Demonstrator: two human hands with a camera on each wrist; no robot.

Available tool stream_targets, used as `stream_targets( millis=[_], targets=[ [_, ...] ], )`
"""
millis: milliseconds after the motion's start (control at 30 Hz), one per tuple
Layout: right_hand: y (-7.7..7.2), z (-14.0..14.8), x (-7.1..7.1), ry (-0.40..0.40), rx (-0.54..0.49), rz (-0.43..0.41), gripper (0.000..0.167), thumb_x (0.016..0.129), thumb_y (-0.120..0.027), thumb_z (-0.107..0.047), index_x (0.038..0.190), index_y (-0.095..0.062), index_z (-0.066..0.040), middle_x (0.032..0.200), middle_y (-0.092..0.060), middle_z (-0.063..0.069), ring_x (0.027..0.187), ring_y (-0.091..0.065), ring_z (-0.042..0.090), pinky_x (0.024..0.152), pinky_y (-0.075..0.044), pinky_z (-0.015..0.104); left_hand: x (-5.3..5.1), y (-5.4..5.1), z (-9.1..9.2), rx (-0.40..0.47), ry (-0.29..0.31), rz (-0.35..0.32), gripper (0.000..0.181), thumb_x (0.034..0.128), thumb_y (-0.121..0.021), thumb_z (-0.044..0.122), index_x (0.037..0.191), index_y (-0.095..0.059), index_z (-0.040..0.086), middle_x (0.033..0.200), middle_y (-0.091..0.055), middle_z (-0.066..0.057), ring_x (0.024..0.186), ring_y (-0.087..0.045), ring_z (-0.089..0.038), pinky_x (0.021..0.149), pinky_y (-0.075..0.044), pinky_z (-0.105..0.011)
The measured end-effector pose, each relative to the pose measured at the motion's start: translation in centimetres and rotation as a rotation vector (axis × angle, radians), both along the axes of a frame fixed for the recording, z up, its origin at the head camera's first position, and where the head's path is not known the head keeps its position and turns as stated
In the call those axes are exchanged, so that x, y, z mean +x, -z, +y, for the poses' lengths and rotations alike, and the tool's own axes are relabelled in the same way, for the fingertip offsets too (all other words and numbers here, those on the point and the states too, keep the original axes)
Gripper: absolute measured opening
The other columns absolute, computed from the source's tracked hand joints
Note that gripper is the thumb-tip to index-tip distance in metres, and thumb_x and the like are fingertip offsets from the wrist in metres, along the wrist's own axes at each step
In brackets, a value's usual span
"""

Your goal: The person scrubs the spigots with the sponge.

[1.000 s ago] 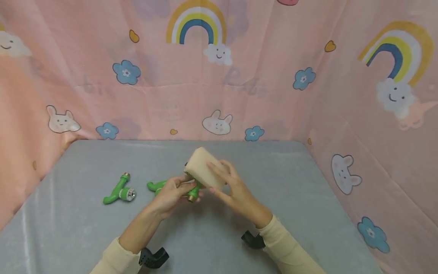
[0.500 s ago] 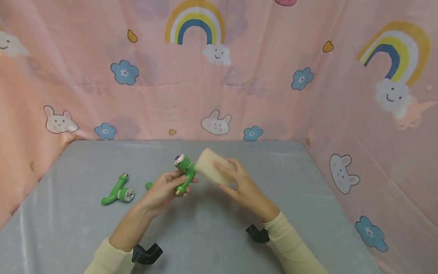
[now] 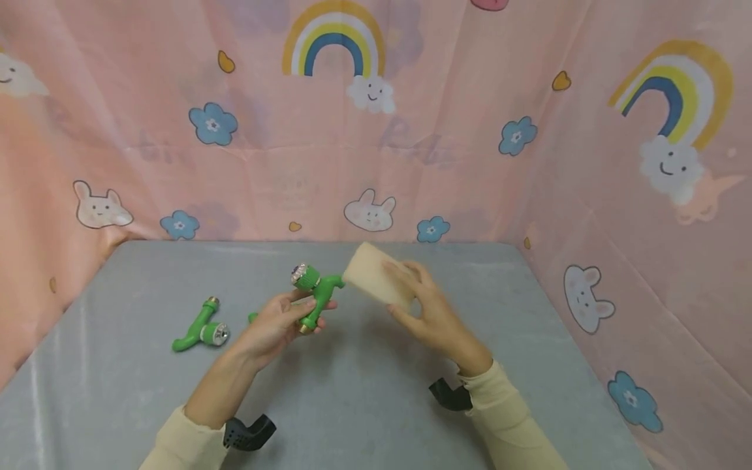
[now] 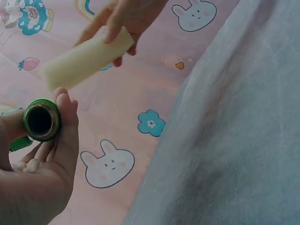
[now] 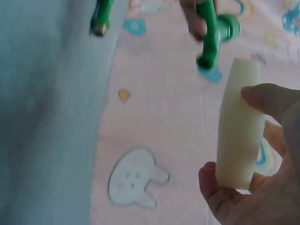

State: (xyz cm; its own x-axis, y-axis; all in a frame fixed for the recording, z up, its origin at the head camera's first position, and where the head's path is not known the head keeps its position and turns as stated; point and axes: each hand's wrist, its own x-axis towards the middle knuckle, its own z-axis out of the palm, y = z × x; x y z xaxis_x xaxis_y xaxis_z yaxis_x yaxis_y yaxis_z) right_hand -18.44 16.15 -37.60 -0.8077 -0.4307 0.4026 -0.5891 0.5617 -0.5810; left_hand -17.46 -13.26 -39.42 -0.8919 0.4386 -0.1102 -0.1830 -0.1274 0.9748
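My left hand [image 3: 273, 326] grips a green tap [image 3: 322, 297] between thumb and fingers above the table; its round silver-faced knob points up and left, its spout to the right. In the left wrist view the brass-rimmed open end [image 4: 42, 120] of the tap faces the camera. A cream sponge block [image 3: 376, 277] is held by my right hand [image 3: 437, 320], just right of the spout; whether they touch I cannot tell. The right wrist view shows thumb and fingers pinching the sponge [image 5: 240, 124], with the held tap [image 5: 211, 37] beyond it.
Another green tap [image 3: 196, 329] lies on the grey table [image 3: 364, 418] at the left. Part of a further green piece [image 3: 252, 318] shows behind my left hand. Black curved pieces [image 3: 249, 433] [image 3: 451, 394] sit at both wrists. A patterned pink cloth [image 3: 446, 183] stands behind the table.
The held tap has moved left and come out from behind the sponge, its spout turning to the right. My right hand has carried the sponge right, away from the tap's body.
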Motion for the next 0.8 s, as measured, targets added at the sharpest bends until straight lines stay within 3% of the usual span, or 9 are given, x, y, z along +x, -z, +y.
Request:
stream_targets(
  millis=[200, 433, 567, 700, 800],
  targets=[
    [0.3, -1.9, 0.5, -0.078, 0.035, 0.01, 0.066, 0.093, -0.073, -0.014, 0.152, -0.046, -0.022, 0.147, -0.041, 0.021, 0.123, -0.054, 0.038, 0.091, -0.055, 0.048, 0.0, 0.1, 0.2, -0.022, -0.002, 0.032, 0.05, 0.108, -0.049, 0.018, 0.148, -0.037, -0.009, 0.114, -0.07, 0.007, 0.083, -0.069, -0.004, 0.083, -0.057, -0.024],
    [0.6, -1.2, -0.1, -0.012, 0.049, -0.022, 0.066, 0.09, -0.075, -0.006, 0.15, -0.051, -0.023, 0.148, -0.04, 0.024, 0.124, -0.053, 0.042, 0.094, -0.054, 0.054, -0.2, 0.1, 0.2, -0.069, -0.064, 0.029, 0.049, 0.1057, -0.052, 0.016, 0.146, -0.041, -0.01, 0.117, -0.075, -0.002, 0.087, -0.069, -0.006, 0.081, -0.058, -0.024],
    [0.5, -0.9, 0.1, 0.007, 0.025, 0.031, 0.07, 0.089, -0.075, -0.004, 0.151, -0.048, -0.021, 0.144, -0.042, 0.022, 0.122, -0.053, 0.041, 0.092, -0.054, 0.053, -0.2, 0.5, 0.4, -0.059, -0.102, 0.015, 0.046, 0.1054, -0.053, 0.016, 0.144, -0.043, -0.008, 0.113, -0.076, 0.005, 0.093, -0.068, -0.006, 0.082, -0.056, -0.022],
    [0.5, -2.1, 1.0, -0.063, 0.021, 0.079, 0.075, 0.089, -0.077, -0.009, 0.154, -0.042, -0.021, 0.142, -0.044, 0.02, 0.12, -0.055, 0.037, 0.091, -0.056, 0.049, 0.1, 0.6, 0.7, -0.018, -0.153, -0.002, 0.042, 0.1053, -0.054, 0.016, 0.141, -0.044, -0.004, 0.107, -0.074, 0.014, 0.092, -0.067, -0.005, 0.084, -0.055, -0.024],
    [0.9, -3.4, 1.8, -0.131, 0.06, 0.057, 0.075, 0.09, -0.076, -0.013, 0.156, -0.041, -0.023, 0.144, -0.043, 0.02, 0.12, -0.056, 0.034, 0.091, -0.056, 0.045, 0.3, 0.4, 0.8, -0.003, -0.206, -0.025, 0.043, 0.1053, -0.054, 0.018, 0.142, -0.045, -0.003, 0.107, -0.072, 0.017, 0.094, -0.066, -0.003, 0.085, -0.055, -0.025]
  ],
)
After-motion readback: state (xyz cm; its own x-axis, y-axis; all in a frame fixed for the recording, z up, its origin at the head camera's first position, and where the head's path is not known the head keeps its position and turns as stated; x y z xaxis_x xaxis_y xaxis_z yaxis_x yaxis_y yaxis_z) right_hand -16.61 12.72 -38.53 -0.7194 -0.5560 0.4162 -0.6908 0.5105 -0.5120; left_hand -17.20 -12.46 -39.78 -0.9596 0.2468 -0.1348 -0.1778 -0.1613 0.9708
